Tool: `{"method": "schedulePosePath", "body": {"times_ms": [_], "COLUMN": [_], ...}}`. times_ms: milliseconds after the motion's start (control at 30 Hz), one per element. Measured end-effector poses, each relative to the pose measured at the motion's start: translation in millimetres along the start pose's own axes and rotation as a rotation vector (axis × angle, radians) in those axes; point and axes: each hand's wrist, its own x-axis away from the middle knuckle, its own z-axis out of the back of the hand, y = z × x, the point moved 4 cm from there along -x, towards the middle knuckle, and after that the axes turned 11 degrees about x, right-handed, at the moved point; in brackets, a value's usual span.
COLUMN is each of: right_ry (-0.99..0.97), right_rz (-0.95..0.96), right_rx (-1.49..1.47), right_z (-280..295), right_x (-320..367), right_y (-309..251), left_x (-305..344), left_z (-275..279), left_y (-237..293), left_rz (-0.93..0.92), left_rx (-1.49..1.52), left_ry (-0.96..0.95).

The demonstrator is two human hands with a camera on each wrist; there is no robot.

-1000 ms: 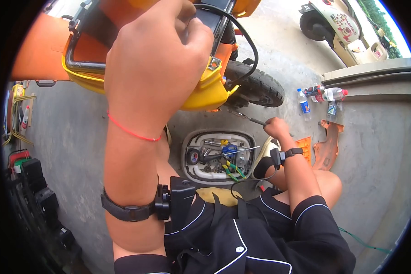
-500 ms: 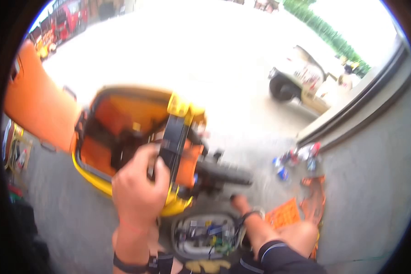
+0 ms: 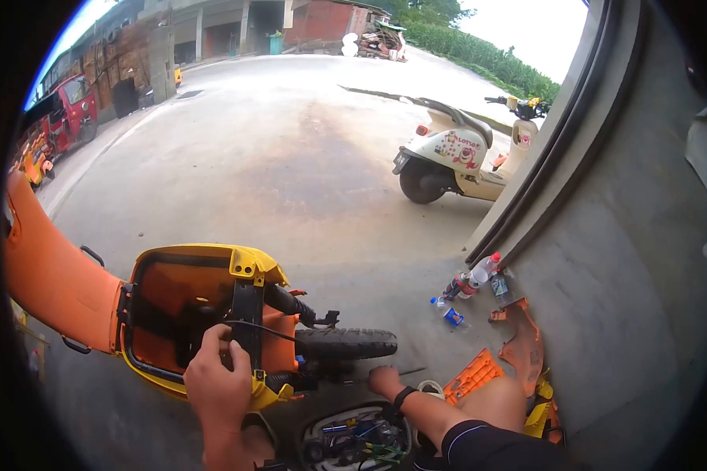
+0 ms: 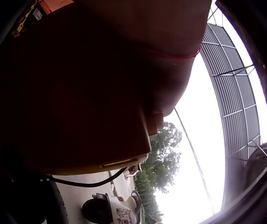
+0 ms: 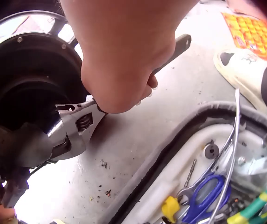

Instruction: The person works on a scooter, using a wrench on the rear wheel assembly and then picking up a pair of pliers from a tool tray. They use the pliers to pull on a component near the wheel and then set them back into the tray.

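Observation:
My left hand (image 3: 220, 385) is at the near side of the orange and yellow scooter body (image 3: 188, 271), its curled fingers and thumb at one end of a thin black cable (image 3: 271, 330). The left wrist view is mostly dark, with the cable (image 4: 82, 184) hanging beneath the body. Low beside the wheel (image 3: 346, 344), my right hand (image 3: 385, 381) grips an adjustable wrench. In the right wrist view this hand (image 5: 124, 79) is curled round the wrench handle (image 5: 178, 50); the wrench head (image 5: 79, 123) lies at the wheel hub (image 5: 26, 88), its exact contact hard to make out.
A tray (image 3: 310, 436) of tools stands below the right hand. Orange panels (image 3: 471, 375) and bottles (image 3: 452, 314) lie to the right. A raised orange lid (image 3: 55, 267) is at the left. Farther off stands a white scooter (image 3: 448, 153) beside the door frame (image 3: 558, 141).
The head view has tilted up, bringing in the yard and lowering both hands in view. My left hand stays at the scooter body, and my right stays by the wheel with the wrench.

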Motion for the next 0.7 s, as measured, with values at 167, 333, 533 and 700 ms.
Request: {"method": "schedulePosePath", "body": {"times_ms": [167,333,533,700], "right_ry": [0.199,0.199,0.149,0.111], "right_rz": [-0.044,0.028,0.141,0.217], "right_rx": [0.119,0.122,0.315,0.124], "right_z": [48.7,89.8,104.6,80.0], "right_x": [15.1,38.3,39.4,28.5], "right_y": [-0.4,-15.8,-32.4,-5.8], "left_x": [-0.8,0.7,-0.2,-2.7], "left_z": [-2.6,3.3,6.1,3.2], "left_y": [-3.0,-3.7,-3.8,-15.7], "left_rz": [-0.018,-0.013,-0.034,-0.036], "left_rx": [-0.011,-0.037,-0.044,-0.048], "left_ry": [-0.018,-0.024,-0.03,-0.036]}}
